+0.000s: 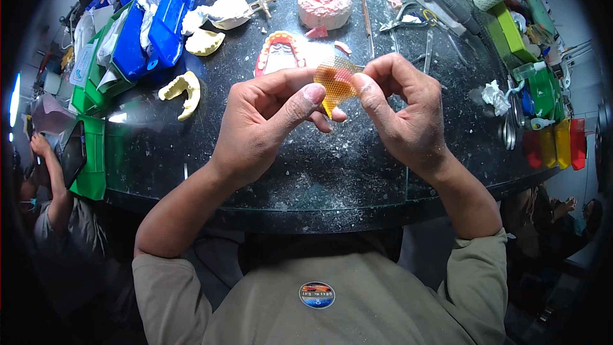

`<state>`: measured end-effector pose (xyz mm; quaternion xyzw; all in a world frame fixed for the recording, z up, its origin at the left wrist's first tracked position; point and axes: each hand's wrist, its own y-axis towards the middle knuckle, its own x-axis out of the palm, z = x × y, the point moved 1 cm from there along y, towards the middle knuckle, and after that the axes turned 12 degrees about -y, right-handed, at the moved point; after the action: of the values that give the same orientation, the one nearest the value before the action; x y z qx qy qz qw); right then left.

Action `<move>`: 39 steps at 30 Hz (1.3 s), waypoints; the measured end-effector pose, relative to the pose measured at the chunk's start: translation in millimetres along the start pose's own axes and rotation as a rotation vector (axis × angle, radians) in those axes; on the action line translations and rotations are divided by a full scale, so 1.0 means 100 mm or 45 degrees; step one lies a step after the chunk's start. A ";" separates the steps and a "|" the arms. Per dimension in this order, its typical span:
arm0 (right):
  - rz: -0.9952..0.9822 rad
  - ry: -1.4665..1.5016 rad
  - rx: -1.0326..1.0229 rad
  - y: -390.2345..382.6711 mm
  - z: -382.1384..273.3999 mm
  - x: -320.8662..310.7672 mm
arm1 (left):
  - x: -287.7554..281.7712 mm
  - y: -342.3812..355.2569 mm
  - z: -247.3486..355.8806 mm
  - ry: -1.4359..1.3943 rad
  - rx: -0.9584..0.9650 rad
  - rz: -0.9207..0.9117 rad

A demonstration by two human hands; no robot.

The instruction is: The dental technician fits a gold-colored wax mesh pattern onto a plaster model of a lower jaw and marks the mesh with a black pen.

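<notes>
Between my two hands is a thin, bent piece of gold-coloured mesh [334, 82], held above the bench. My left hand [258, 121] pinches its left edge between thumb and fingers. The thumb and forefinger of my right hand [408, 105] close on its right edge. Just beyond the mesh lies a horseshoe-shaped dental arch [260, 62] with a red base and pale teeth. A small pink curved piece [343, 46] lies to the right of the arch. To the left are a yellow horseshoe-shaped plaster piece [189, 91] and another yellow plaster piece [205, 43].
A pink-spattered round pot [324, 7] with a metal top stands at the back. Pliers [408, 22] and other slim metal tools lie right of it. Blue bins [167, 19] and green bins [89, 134] line the left. White crumpled tissue [495, 97] and scissors [509, 133] lie right.
</notes>
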<state>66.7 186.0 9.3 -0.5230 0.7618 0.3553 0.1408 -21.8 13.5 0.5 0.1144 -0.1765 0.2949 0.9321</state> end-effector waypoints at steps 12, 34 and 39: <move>0.112 -0.022 -0.132 0.03 0.05 0.06 | 0.01 -0.02 -0.03 -0.089 -0.070 -0.039; 0.072 0.034 -0.103 0.02 0.01 0.08 | 0.03 -0.04 -0.03 -0.114 -0.107 -0.101; 0.089 0.052 -0.104 0.04 0.03 0.08 | 0.01 -0.02 -0.04 -0.107 -0.113 -0.099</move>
<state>59.0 183.3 3.7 -0.5085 0.7673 0.3800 0.0913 -19.1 13.4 -2.8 0.0917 -0.2237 0.2453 0.9388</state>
